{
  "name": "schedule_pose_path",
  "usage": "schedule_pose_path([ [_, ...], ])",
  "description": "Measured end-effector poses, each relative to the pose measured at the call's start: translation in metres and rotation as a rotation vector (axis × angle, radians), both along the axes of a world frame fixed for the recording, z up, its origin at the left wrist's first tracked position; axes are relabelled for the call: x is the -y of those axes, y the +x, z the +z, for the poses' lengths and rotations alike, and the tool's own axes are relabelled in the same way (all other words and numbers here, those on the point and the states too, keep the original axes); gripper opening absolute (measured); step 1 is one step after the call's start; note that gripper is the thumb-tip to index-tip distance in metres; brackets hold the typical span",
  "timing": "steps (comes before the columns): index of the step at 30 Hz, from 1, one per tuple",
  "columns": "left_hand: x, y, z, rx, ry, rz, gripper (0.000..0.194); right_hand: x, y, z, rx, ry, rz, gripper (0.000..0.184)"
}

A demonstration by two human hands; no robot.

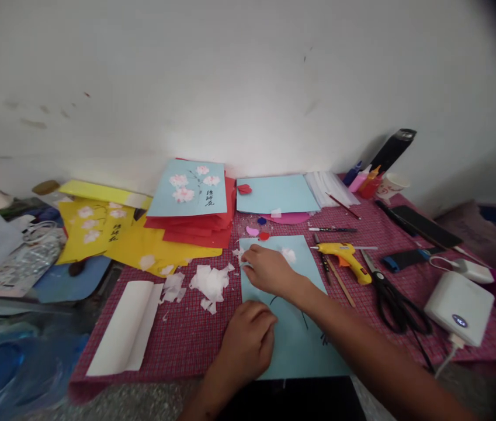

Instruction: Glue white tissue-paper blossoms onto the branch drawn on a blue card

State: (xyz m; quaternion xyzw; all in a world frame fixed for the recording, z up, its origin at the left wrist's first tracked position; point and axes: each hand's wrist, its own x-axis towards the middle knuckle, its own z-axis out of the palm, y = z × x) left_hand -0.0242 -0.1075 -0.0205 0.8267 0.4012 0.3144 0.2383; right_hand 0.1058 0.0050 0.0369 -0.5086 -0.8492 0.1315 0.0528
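A light blue sheet of card point(294, 351) lies before me, with thin dark painted lines and a white-pink paper flower point(288, 255) on it. My right hand point(269, 270) reaches over the sheet's upper left, fingers pinched at a piece of white tissue paper point(236, 253); the fingertips partly cover it. My left hand point(248, 339) rests curled closed at the sheet's left edge, and whatever its fingers may hold is hidden. Left of both hands lies a pile of torn white tissue paper point(210, 285).
Blue card with flowers point(186, 202) tops a red stack. A folded white paper point(120, 330) lies front left. To the right are a yellow glue gun point(347, 257), black scissors point(399, 304) and a white power bank point(460, 307). Behind stands a paint palette point(259, 228).
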Motion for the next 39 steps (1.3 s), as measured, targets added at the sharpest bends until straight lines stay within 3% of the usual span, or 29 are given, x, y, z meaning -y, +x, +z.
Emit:
schedule_pose_path([
  [6, 0.000, 0.000, -0.002, -0.005, 0.016, 0.006, 0.022, -0.010, -0.040, -0.009, 0.012, -0.024, -0.024, 0.022],
  [11, 0.002, -0.002, -0.002, 0.057, 0.029, 0.027, 0.021, -0.009, -0.037, -0.013, -0.025, -0.014, -0.070, 0.021],
  [13, 0.002, -0.004, -0.002, 0.170, 0.050, 0.115, 0.021, -0.004, -0.026, -0.013, -0.219, -0.068, -0.135, 0.018],
  [16, 0.002, -0.009, -0.002, 0.353, 0.078, 0.368, 0.016, 0.010, -0.007, -0.013, -0.698, -0.341, -0.256, 0.013],
  [19, 0.001, -0.011, -0.002, 0.442, 0.021, 0.511, 0.026, 0.032, 0.004, -0.014, -0.958, -0.551, -0.326, 0.021],
  [21, 0.001, -0.011, -0.002, 0.489, -0.020, 0.505, 0.031, 0.046, 0.005, -0.015, -1.020, -0.606, -0.337, 0.024],
  [24, 0.001, -0.010, -0.001, 0.522, -0.043, 0.462, 0.023, 0.060, 0.003, -0.016, -1.033, -0.612, -0.330, 0.025],
  [30, 0.001, -0.012, -0.003, 0.515, -0.058, 0.451, 0.015, 0.073, 0.008, -0.013, -1.011, -0.639, -0.295, 0.025],
  [33, 0.002, -0.014, -0.005, 0.531, -0.120, 0.452, 0.015, 0.077, 0.016, -0.015, -0.978, -0.574, -0.274, 0.022],
  [36, 0.002, -0.014, -0.008, 0.569, -0.234, 0.459, 0.018, 0.081, 0.022, -0.018, -0.875, -0.325, -0.232, 0.013],
  [39, 0.002, -0.012, -0.010, 0.608, -0.308, 0.445, 0.022, 0.085, 0.024, -0.020, -0.751, -0.116, -0.118, 0.025],
])
